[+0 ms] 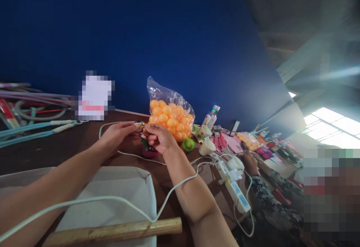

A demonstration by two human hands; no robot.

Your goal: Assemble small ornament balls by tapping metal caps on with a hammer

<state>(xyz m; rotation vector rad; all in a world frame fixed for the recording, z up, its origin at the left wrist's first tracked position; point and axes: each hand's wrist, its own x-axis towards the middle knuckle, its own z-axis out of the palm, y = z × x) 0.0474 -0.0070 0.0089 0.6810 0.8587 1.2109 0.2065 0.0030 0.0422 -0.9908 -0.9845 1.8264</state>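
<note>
My left hand (117, 136) pinches a small shiny rounded object (139, 124), dark with gold glints, between thumb and fingers. Close against it, the fingertips of my right hand (161, 137) are also pinched together at the object's right side. Whether the right fingers hold a separate small piece is hidden. Below them stands a small dark pink container (149, 151) with something dark green at its top, partly covered by my right hand. Just behind the hands sits a clear plastic bag of orange balls (171, 117). A bright green round item (188, 144) lies to the right of my right hand.
A white cable (112, 199) loops across my forearms. Nearer me are a white tray (112, 181) and a wooden stick (123, 232). Rightward are paper cups (207, 147), a bottle (213, 116), a power strip (237, 192) and a co-worker's hands (251, 160). Blue-handled cords (42, 130) lie left.
</note>
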